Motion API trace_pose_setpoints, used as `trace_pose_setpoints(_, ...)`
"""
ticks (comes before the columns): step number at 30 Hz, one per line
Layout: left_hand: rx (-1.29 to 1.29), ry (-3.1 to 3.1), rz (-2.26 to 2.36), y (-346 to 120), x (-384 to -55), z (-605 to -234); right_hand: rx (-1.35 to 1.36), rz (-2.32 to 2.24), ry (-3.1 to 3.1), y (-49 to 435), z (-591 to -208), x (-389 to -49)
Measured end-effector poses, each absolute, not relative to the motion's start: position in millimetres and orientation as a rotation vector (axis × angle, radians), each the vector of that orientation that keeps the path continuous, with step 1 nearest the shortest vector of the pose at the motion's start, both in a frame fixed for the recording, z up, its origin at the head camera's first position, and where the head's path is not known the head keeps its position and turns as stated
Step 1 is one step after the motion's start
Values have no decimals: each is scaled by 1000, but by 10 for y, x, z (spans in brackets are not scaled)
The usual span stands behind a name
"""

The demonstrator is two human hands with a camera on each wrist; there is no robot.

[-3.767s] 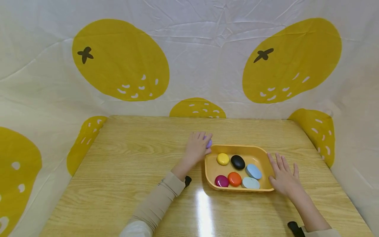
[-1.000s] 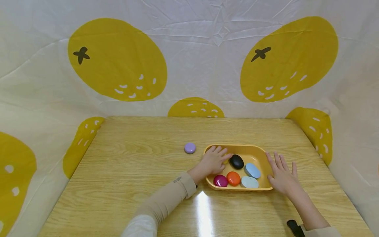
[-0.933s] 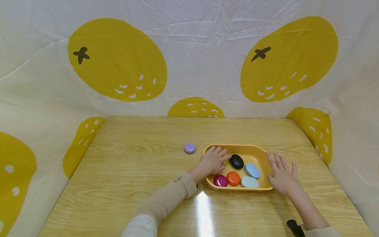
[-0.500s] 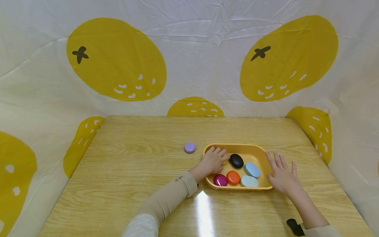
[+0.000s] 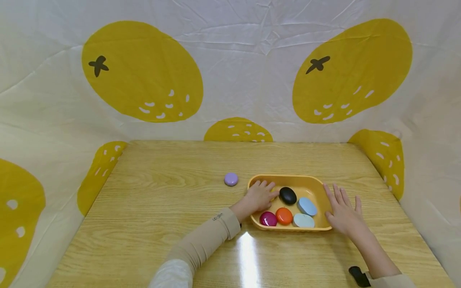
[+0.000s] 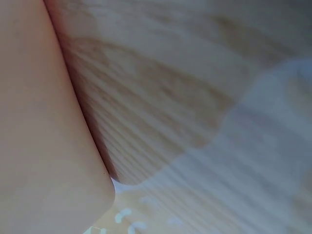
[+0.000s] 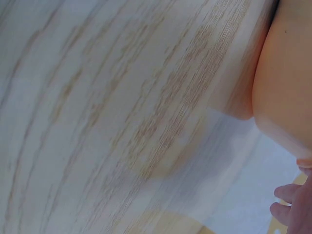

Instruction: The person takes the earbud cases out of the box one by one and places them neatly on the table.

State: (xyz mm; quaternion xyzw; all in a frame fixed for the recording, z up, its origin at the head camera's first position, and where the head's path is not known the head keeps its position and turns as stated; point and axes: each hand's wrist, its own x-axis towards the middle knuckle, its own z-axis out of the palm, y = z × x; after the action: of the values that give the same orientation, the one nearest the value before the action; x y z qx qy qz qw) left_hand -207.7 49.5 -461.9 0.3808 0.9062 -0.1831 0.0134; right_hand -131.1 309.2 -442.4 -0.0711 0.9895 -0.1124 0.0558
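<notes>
My left hand [image 5: 258, 196] reaches over the left end of an orange-yellow tray [image 5: 317, 188]. Its fingers bend down round a small yellow glossy piece, which the hand now hides. In the tray beside it lie a black oval piece [image 5: 288, 195], an orange round one [image 5: 284, 216], a magenta one [image 5: 268, 219] and two pale blue ones [image 5: 307, 206], flat faces showing. Straight, spread fingers of my right hand [image 5: 345, 214] touch the tray's right rim. Outside the tray, left of it, a purple round piece [image 5: 231, 179] sits on the table. Both wrist views show mostly skin and wood grain.
The wooden table [image 5: 151, 224] carries the tray right of its middle. A white cloth [image 5: 248, 80] printed with yellow fruit shapes hangs behind the table and along both sides.
My left hand has put the purple piece on the table and moved right into the tray. Its fingers have since drawn in over the yellow piece. My right hand stays at the rim.
</notes>
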Motion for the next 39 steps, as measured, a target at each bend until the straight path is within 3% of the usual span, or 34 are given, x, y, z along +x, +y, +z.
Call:
trace_pose_setpoints(13,1283,2994,-213,341,-2092,-4553,-221,-341,2997,3078,-4426,-1308)
trace_pose_setpoints(23,1110,3170,90,-152,-2219,-4305,-221,-346,3002,3080,-4417,-1305)
trace_pose_setpoints(39,682,3197,112,-1011,-2514,-4534,-216,-341,3004,3079,-4401,-1306)
